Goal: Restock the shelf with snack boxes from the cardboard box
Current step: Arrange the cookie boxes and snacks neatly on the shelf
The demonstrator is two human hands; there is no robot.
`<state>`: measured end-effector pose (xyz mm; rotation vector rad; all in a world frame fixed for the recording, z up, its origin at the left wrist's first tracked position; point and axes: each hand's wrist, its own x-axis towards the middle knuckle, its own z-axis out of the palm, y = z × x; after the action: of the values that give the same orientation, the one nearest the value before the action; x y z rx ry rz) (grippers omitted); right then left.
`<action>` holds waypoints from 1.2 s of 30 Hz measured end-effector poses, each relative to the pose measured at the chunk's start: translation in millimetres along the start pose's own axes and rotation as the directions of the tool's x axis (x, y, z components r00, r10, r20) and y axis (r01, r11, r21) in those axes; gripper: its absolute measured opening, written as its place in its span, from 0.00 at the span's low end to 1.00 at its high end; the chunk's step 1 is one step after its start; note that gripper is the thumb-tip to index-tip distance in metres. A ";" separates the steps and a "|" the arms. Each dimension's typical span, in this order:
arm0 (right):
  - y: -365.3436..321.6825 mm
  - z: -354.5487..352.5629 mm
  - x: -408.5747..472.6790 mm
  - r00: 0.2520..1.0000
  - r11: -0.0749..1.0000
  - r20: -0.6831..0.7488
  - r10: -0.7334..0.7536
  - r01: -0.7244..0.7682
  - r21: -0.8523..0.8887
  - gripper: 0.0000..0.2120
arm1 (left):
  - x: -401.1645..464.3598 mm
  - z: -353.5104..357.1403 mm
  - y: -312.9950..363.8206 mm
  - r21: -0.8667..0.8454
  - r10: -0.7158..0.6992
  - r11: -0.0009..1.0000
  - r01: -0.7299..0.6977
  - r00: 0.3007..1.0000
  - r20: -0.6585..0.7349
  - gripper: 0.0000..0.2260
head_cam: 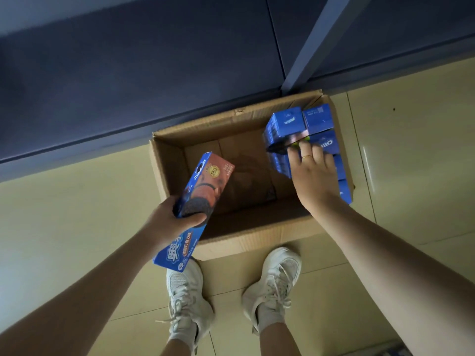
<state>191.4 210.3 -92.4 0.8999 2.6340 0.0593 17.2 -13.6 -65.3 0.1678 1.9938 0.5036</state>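
An open cardboard box (169, 160) stands on the floor in front of my feet. Several blue snack boxes (317, 119) are stacked upright along its right side; the left and middle of its bottom are bare. My left hand (171, 218) grips one long blue snack box (203, 191) near its middle, holding it tilted over the carton's near-left corner. My right hand (312, 176) reaches into the carton, fingers curled over the top of another blue snack box (285, 129) in the stack. How firmly it is gripped is hard to tell.
The dark blue shelf (128, 80) runs across the top of the view, directly behind the carton, with a grey-blue upright post (313, 44) at the right. Beige floor tiles (64, 227) surround the carton. My two white sneakers (272, 283) stand just behind its near wall.
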 end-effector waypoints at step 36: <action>46.2 -661.8 -171.4 0.928 -0.197 -0.351 -0.127 0.323 0.926 0.16 | -537.1 -275.7 219.3 -0.406 0.427 0.666 -0.626 0.766 -0.480 0.10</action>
<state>116.3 193.3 588.4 0.5963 2.3978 -2.4960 1.3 -69.3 574.4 0.3335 2.0251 1.5763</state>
